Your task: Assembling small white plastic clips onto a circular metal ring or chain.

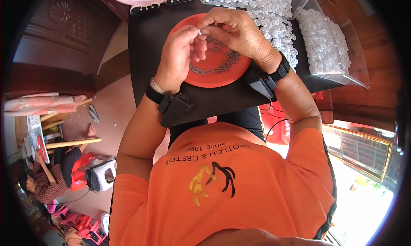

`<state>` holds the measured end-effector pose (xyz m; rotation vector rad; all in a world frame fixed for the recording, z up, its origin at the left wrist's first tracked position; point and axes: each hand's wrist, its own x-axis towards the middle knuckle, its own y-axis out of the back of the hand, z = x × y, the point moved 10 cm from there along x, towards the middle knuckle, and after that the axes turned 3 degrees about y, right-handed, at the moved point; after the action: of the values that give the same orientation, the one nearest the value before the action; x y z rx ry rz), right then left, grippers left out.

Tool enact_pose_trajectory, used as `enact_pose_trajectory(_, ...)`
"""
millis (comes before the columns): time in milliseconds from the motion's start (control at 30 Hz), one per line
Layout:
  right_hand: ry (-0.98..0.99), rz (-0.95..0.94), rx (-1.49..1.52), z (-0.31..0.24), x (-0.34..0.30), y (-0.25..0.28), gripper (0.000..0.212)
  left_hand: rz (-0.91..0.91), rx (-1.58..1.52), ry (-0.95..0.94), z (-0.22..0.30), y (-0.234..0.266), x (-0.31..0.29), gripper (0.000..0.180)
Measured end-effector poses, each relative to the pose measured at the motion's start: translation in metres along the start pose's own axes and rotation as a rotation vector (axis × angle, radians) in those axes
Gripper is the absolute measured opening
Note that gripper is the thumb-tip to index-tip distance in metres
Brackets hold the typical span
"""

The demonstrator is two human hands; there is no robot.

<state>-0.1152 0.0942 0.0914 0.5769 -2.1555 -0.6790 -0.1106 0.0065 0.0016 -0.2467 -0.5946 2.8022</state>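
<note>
Above a round orange-red plate [222, 77], my two hands meet at the fingertips. Pinched between them is a small white plastic piece [200, 31], mostly covered by the fingers. My left hand [182, 47] grips it with thumb and forefinger, the other fingers curled loosely. From the other side, my right hand [235, 30] pinches at the same piece; whether a second small part is in its fingers is hidden. Many small grey metal pins or screws [227, 65] lie scattered in a rough ring on the plate.
Loose white plastic pieces [276, 36] are heaped right of the plate, beside a clear box [327, 45] full of them. A pink fan [150, 0] stands at the far left of the dark table [147, 36]. Another person [47, 179] sits at lower left.
</note>
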Motion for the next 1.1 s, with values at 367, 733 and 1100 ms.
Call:
enact_pose_trajectory(367,0.020,0.052,0.262,0.006,-0.007,0.001,0.011,-0.053,0.067,0.008,0.001,-0.005,0.001,0.018)
enact_pose_trajectory(733,-0.108,-0.049,0.328,0.013,-0.007,-0.006,0.013,-0.037,0.131,-0.022,0.003,-0.003,0.002,0.017)
enact_pose_trajectory(1100,-0.007,-0.288,-0.346,0.020,-0.025,-0.041,0.013,0.147,0.133,-0.140,0.018,0.018,0.001,0.015)
